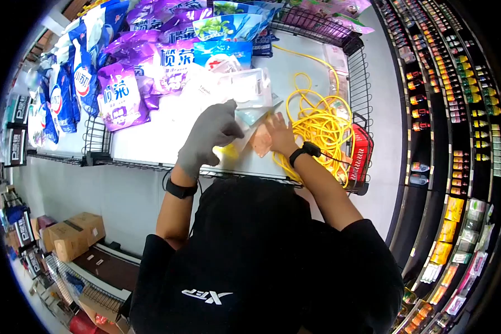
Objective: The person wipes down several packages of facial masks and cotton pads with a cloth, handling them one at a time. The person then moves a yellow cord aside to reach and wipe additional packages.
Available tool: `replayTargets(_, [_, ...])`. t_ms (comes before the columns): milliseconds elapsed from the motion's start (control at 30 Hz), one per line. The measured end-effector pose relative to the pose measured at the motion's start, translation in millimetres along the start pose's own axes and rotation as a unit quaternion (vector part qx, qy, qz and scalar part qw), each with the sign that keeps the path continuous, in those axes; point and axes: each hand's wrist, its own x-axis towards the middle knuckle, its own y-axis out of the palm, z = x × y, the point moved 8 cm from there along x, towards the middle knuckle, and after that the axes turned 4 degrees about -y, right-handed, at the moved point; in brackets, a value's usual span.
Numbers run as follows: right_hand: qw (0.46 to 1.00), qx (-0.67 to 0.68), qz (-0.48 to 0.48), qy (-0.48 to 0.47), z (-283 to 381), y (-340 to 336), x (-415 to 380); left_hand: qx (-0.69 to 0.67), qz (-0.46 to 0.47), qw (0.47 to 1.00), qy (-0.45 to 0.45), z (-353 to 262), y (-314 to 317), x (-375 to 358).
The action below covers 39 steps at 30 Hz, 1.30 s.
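Note:
My left hand (214, 132), in a grey glove, is above the white surface with its fingers curved and a gap between thumb and fingertips; nothing shows between them. To its right my right hand (282, 135) is bare, fingers spread at the edge of a clear packet with orange-pink contents (261, 140). Beyond both hands lies a clear plastic container (253, 86). A small yellow item (226, 151) is under my left hand, partly hidden. A tangle of yellow cord (320, 125) lies beside my right hand.
Purple bags (121, 97) and blue-and-white bags (83, 80) stand at the back left. Black wire racks (360, 83) edge the surface. A red basket (360, 153) is at right. Shelves of bottles (419, 99) run along the right; cardboard boxes (75, 236) are lower left.

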Motion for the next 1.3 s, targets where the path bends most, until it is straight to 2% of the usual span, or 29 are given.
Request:
replayTargets(133, [0.997,0.054,-0.039,-0.03,-3.6,-37.7,4.4,0.048,0.03,0.997,-0.045,-7.1,-6.0,4.7])
replayTargets(167, [0.997,0.046,-0.068,-0.008,-2.4,-74.5,-4.0,0.047,0.03,0.997,-0.049,-5.5,-6.9,4.2])
replayTargets(233, [0.976,0.17,0.032,0.131,-18.3,-113.4,-13.7,0.021,0.014,0.997,-0.066,-0.6,-9.5,-1.3])
replayTargets(267, [0.949,0.23,0.08,0.202,-26.2,-125.2,-23.0,-0.003,-0.003,0.997,-0.08,1.7,-11.0,-4.2])
replayTargets(300, [0.914,0.36,-0.031,0.181,-27.0,-143.3,-29.7,-0.049,-0.039,0.993,-0.105,2.1,-11.3,-11.6])
replayTargets(333, [0.858,0.478,-0.13,0.134,-27.0,-161.7,-38.0,-0.095,-0.072,0.984,-0.13,5.4,-9.6,-20.1])
replayTargets(367, [0.775,0.59,-0.155,0.163,-35.3,-152.0,-44.1,-0.094,-0.085,0.981,-0.145,8.8,-2.9,-25.3])
replayTargets(400, [0.677,0.689,-0.179,0.185,-41.5,-143.2,-47.9,-0.069,-0.075,0.988,-0.117,5.0,4.0,-23.8])
replayTargets(433, [0.631,0.726,-0.192,0.195,-28.2,-176.9,-59.0,-0.044,-0.065,0.993,-0.089,-13.7,4.7,-11.5])
replayTargets(533, [0.59,0.764,-0.199,0.169,-3.6,-222.5,-74.7,-0.049,-0.062,0.997,-0.021,-44.8,32.2,9.1])
replayTargets(567, [0.564,0.784,-0.207,0.16,8.2,-240.2,-78.3,-0.074,-0.08,0.994,-0.026,-57.0,34.5,14.9])
replayTargets(600, [0.569,0.771,-0.23,0.167,11.3,-251.9,-85.5,-0.097,-0.099,0.99,-0.031,-67.0,32.0,20.3])
replayTargets(633, [0.575,0.758,-0.254,0.172,13.1,-261.9,-92.0,-0.05,-0.082,0.995,0.018,-82.5,29.8,30.0])
replayTargets(767, [0.568,0.75,-0.294,0.17,14.9,-285.6,-110.6,0.059,-0.106,0.989,0.089,-111.6,27.7,39.8])
replayTargets(867, [0.581,0.744,-0.291,0.156,16.7,-295.0,-121.4,0.133,-0.055,0.99,0.012,-110.0,38.4,24.7])
replayTargets(933, [0.587,0.741,-0.292,0.147,19.1,-301.0,-124.4,0.098,-0.048,0.988,-0.111,-97.5,42.5,28.3])
replayTargets(1000, [0.579,0.744,-0.302,0.142,22.1,-304.6,-126.8,0.1,-0.067,0.988,-0.098,-99.2,42.9,25.2])
replayTargets(1067, [0.573,0.75,-0.301,0.139,25.8,-308.1,-127.5,0.141,-0.112,0.982,0.054,-117.1,41.3,14.5])
replayTargets(1133, [0.567,0.759,-0.289,0.139,29.0,-311.0,-126.9,0.113,-0.052,0.992,0.006,-112.6,48.1,14.9])
replayTargets(1167, [0.576,0.742,-0.318,0.128,30.4,-314.3,-127.4,0.099,-0.022,0.995,-0.018,-111.6,52.4,16.9])
replayTargets(1233, [0.591,0.708,-0.373,0.105,36.6,-316.0,-125.7,-0.057,-0.086,0.989,-0.109,-103.2,61.5,26.0])
replayTargets(1300, [0.702,0.587,-0.396,0.082,43.1,-322.5,-124.4,-0.133,-0.094,0.986,-0.028,-113.3,55.2,28.1])
